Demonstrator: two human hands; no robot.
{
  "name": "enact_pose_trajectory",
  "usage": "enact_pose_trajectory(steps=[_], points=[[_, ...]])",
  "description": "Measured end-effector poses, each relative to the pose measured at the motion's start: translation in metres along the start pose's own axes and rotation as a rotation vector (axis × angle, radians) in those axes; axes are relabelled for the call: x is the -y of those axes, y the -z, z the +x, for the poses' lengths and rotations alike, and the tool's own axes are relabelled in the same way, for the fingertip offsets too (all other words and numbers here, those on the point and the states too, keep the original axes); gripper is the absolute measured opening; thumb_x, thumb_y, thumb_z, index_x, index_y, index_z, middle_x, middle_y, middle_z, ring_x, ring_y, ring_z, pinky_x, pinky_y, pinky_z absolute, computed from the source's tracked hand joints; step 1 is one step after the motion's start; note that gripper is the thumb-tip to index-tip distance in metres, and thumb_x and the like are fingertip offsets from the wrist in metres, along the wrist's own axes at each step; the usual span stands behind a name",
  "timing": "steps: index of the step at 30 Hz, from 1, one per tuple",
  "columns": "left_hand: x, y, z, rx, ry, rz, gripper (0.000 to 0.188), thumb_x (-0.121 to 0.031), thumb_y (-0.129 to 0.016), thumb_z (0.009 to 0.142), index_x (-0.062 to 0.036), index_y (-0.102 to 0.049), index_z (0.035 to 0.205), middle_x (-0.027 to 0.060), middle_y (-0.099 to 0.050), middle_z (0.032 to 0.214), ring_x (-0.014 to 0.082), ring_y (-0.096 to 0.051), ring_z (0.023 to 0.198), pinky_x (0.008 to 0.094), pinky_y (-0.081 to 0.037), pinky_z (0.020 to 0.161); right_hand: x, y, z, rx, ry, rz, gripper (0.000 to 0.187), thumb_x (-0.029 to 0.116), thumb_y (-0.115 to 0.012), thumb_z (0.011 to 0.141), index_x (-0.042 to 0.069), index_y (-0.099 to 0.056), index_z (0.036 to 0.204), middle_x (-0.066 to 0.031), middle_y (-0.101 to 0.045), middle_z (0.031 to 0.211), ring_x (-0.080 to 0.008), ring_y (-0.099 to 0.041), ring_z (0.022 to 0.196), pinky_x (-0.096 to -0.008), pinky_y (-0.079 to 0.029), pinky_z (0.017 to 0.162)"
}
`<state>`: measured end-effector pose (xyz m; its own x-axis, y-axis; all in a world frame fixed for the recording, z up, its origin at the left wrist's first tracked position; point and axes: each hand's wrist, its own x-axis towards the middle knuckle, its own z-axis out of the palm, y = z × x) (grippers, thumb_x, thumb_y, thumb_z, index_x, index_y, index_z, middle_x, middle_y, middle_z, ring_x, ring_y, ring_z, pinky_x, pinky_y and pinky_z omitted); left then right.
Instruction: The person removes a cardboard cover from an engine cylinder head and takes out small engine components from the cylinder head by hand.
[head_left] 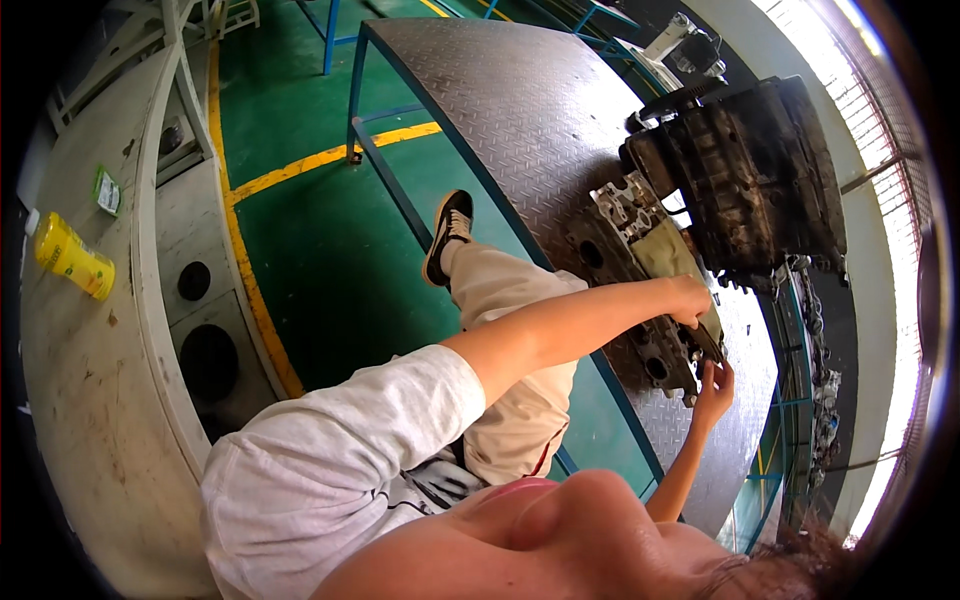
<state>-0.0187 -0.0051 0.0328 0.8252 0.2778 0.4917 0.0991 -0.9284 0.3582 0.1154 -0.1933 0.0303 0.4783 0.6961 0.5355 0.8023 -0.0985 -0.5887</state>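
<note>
A metal cylinder head (655, 368) with round ports lies along the near edge of the steel-topped table. On its middle rests a yellowish-tan piece (664, 249) that looks like cloth, though I cannot be sure. My left hand (688, 300) is closed at this piece, its fingers curled downward and what they grip hidden. At the far end of the head, my right hand (715, 390) has thumb and fingers drawn together by a thin dark strip (708, 343). Whether the fingers pinch that strip or another small part cannot be made out.
A big dark engine block (755, 180) stands beside the cylinder head on the checker-plate table (490, 90). To the left runs a pale workbench (85, 370) with a yellow bottle (75, 258) and a small green packet (107, 191). Green floor with yellow lines lies between.
</note>
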Motion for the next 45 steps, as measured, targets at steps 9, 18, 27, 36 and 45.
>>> enact_pose_trajectory(steps=[9,18,27,36,45], points=[[-0.003,-0.003,0.003,-0.019,0.020,-0.010,0.023,-0.032,-0.068,0.070,-0.0093,-0.069,0.074,0.0106,-0.065,0.075,0.0291,-0.063,0.075,0.0400,-0.049,0.067,-0.005,0.011,0.016,0.137,0.204,-0.096,0.029,0.007,-0.063,0.082,-0.003,-0.059,0.109,-0.0087,-0.061,0.079,-0.0146,-0.058,0.070,-0.0264,-0.049,0.055],[-0.006,0.001,-0.003,-0.006,-0.010,-0.155,0.032,-0.038,-0.065,0.072,-0.0060,-0.069,0.075,0.0119,-0.066,0.076,0.0306,-0.063,0.075,0.0405,-0.049,0.066,-0.010,0.034,0.016,0.381,0.204,-0.233,0.025,0.001,-0.063,0.074,-0.005,-0.062,0.098,-0.0142,-0.062,0.079,-0.0222,-0.061,0.072,-0.0333,-0.047,0.064],[0.048,-0.011,-0.008,0.044,0.235,0.285,0.024,-0.017,-0.058,0.070,-0.0062,-0.069,0.088,0.0167,-0.065,0.096,0.0303,-0.061,0.095,0.0407,-0.050,0.079,0.026,0.008,0.073,0.207,0.411,-0.334,0.028,0.009,-0.057,0.078,0.001,-0.058,0.105,-0.0201,-0.058,0.102,-0.0366,-0.054,0.098,-0.0411,-0.042,0.087],[0.050,-0.012,-0.012,0.163,0.369,0.302,0.057,-0.039,-0.035,0.092,-0.0018,-0.035,0.135,0.0155,-0.027,0.144,0.0280,-0.021,0.135,0.0416,-0.015,0.111,-0.026,-0.115,0.097,0.003,0.280,-0.580,0.053,0.030,-0.048,0.087,0.003,-0.037,0.132,-0.0200,-0.037,0.137,-0.0328,-0.035,0.127,-0.0411,-0.026,0.107],[0.045,-0.010,-0.011,0.216,0.445,0.354,0.063,-0.042,-0.033,0.092,-0.0009,-0.026,0.139,0.0147,-0.020,0.147,0.0271,-0.016,0.137,0.0433,-0.011,0.111,-0.025,-0.123,0.090,0.274,0.042,-0.496,0.059,0.044,-0.038,0.088,0.007,-0.037,0.135,-0.0170,-0.036,0.140,-0.0319,-0.035,0.128,-0.0411,-0.026,0.106]])
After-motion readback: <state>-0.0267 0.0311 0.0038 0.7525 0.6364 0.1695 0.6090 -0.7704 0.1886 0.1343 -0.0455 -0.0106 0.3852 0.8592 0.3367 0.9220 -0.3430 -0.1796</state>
